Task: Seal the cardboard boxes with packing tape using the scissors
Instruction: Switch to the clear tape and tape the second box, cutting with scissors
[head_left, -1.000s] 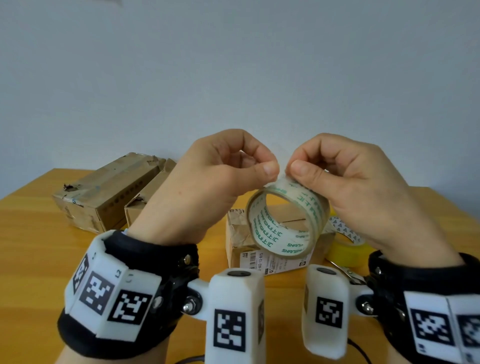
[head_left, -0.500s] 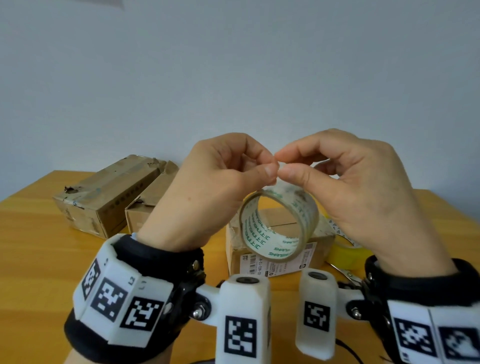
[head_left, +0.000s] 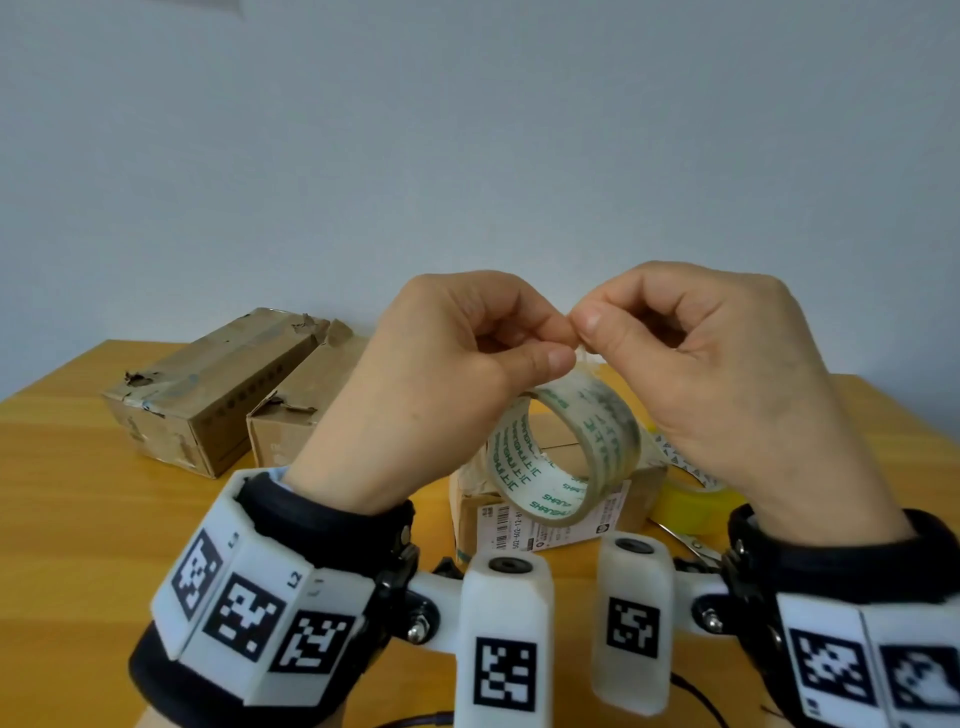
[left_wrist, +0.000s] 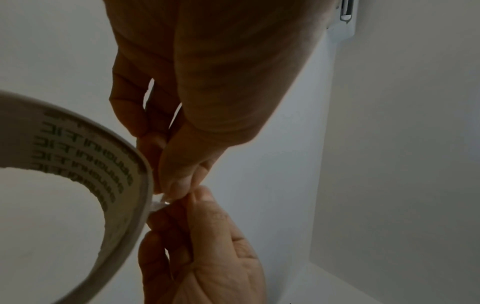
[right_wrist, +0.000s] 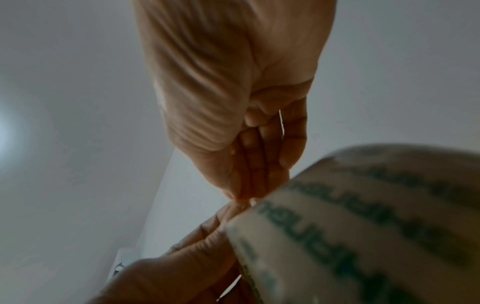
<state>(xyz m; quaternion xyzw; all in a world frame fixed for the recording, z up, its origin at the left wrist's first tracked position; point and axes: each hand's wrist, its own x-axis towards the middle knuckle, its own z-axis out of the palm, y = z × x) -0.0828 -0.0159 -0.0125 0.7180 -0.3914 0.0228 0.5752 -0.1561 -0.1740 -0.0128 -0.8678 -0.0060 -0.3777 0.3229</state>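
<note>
A clear packing tape roll (head_left: 566, 457) with green print hangs in the air below both hands. My left hand (head_left: 558, 345) pinches the roll's top edge between thumb and forefinger. Right against it, my right hand (head_left: 584, 332) pinches the crumpled loose tape end (left_wrist: 158, 205). In the left wrist view the roll (left_wrist: 124, 164) sits at the left of the touching fingertips (left_wrist: 179, 185). The right wrist view has the roll (right_wrist: 363, 226) blurred, close beside the pinch. Behind the roll a small labelled cardboard box (head_left: 540, 525) stands on the table. The scissors (head_left: 693, 545) lie mostly hidden under my right wrist.
Two worn cardboard boxes (head_left: 208, 384) (head_left: 306, 410) stand side by side at the back left of the wooden table (head_left: 78, 493). A yellow tape roll (head_left: 691, 501) lies right of the labelled box. A plain wall rises behind the table.
My right fingers moved from the roll's top face up to a pinch against the left fingertips. The roll turned and now hangs lower beneath both hands.
</note>
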